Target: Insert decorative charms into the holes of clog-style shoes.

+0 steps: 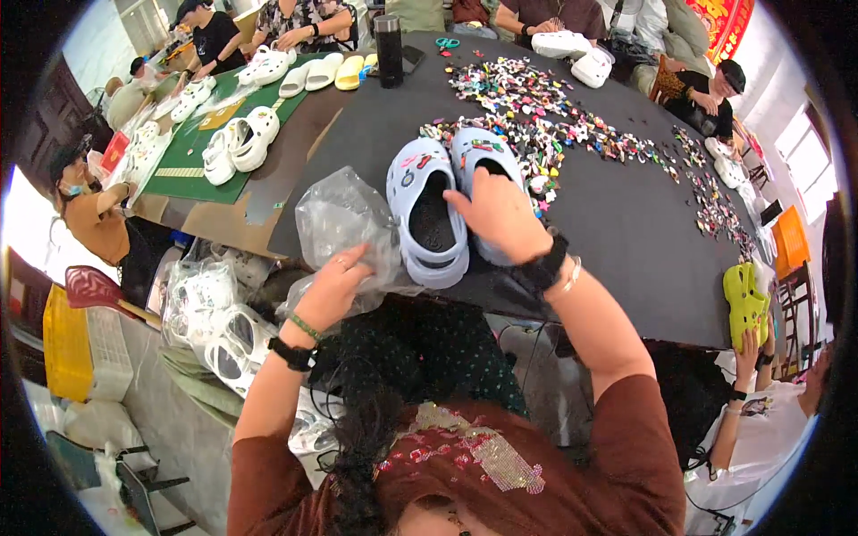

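Two pale lavender-blue clogs with colourful charms on their toes stand side by side at the near edge of the dark table. My right hand (508,214) lies over the opening of the right clog (478,147), fingers curled into it and thumb toward the other shoe. The left clog (414,174) has a black footbed and nothing touching it from above. Beside it a crumpled clear plastic bag (344,210) spreads over the table edge. My left hand (332,284) grips the bag's lower part with its fingertips; the exact hold is partly hidden by the see-through film.
Loose shoe charms (536,107) are heaped across the table beyond the clogs. A black tumbler (388,52) stands at the back. White clogs (241,143) sit on a green mat (214,183) at left. At right, a co-worker's hands hold a lime clog (746,304). Bagged white clogs (210,313) are below left.
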